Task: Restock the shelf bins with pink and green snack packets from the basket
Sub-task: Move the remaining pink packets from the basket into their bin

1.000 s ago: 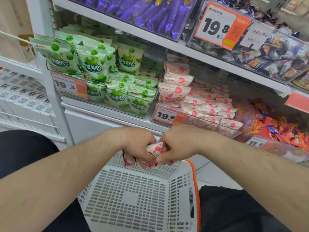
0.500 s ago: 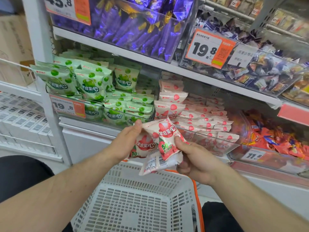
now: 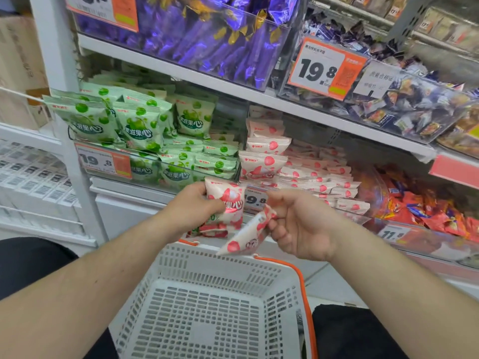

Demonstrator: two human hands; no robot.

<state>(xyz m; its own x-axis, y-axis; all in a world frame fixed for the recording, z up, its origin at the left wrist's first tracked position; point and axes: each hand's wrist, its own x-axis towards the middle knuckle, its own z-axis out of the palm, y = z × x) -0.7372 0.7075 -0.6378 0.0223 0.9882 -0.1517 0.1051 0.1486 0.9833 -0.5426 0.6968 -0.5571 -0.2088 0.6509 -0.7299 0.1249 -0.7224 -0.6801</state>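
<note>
My left hand grips a small bundle of pink snack packets in front of the shelf. My right hand pinches one pink packet by its top corner, so it hangs tilted over the white basket. The basket's inside shows only bare mesh. Behind my hands, a clear bin of pink packets sits right of a clear bin of green packets on the middle shelf.
An upper shelf carries a bin of purple sweets and a bin of mixed dark sweets. Red-orange snacks fill the bin at the right. White boxes line a rack at the left. Orange price tags front the bins.
Both hands lifted the pink packets out of the basket up to shelf height. The right hand has pulled one packet away from the bundle in the left hand.
</note>
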